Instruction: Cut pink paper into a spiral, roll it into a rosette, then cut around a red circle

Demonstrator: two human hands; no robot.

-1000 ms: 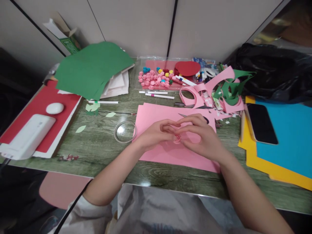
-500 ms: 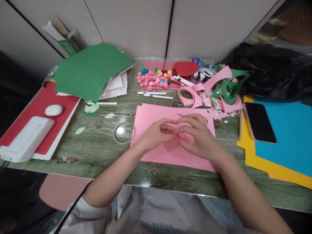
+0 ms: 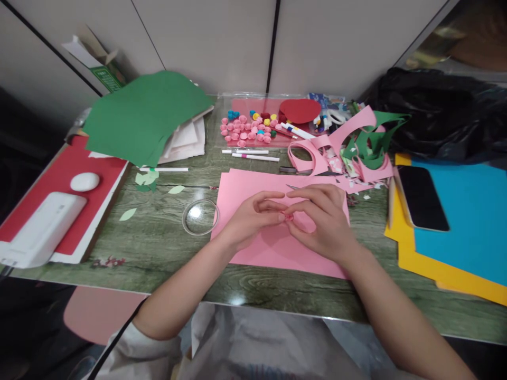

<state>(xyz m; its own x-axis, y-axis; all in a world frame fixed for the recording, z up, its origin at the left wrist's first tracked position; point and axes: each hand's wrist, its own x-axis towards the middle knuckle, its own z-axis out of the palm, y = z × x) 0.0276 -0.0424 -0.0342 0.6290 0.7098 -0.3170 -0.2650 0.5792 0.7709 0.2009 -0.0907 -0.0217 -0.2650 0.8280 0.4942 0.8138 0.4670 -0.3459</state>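
Between the fingertips of both hands is a small rolled pink paper piece (image 3: 289,216), partly hidden by the fingers. My left hand (image 3: 256,216) pinches it from the left with thumb and forefinger. From the other side my right hand (image 3: 322,219) grips it too, its fingers curved over. Both hands hover above a sheet of pink paper (image 3: 253,253) lying on the table. A pointed metal tip (image 3: 293,187) shows just beyond the right fingers; the rest of that tool is mostly covered by the hand. Left of the sheet lies a roll of tape (image 3: 184,221).
Rolled paper pieces (image 3: 242,126) fill a clear tray at the back. Pink and green paper offcuts (image 3: 336,140) are heaped behind my right hand. A phone (image 3: 422,198) rests on blue and yellow paper at right; green paper (image 3: 146,116) and a white device (image 3: 47,227) are at left.
The fingertips of both hands have shifted slightly around the pink paper piece, and more of it shows. My left fingers have drawn a little apart from the right forefinger. The view has moved slightly.
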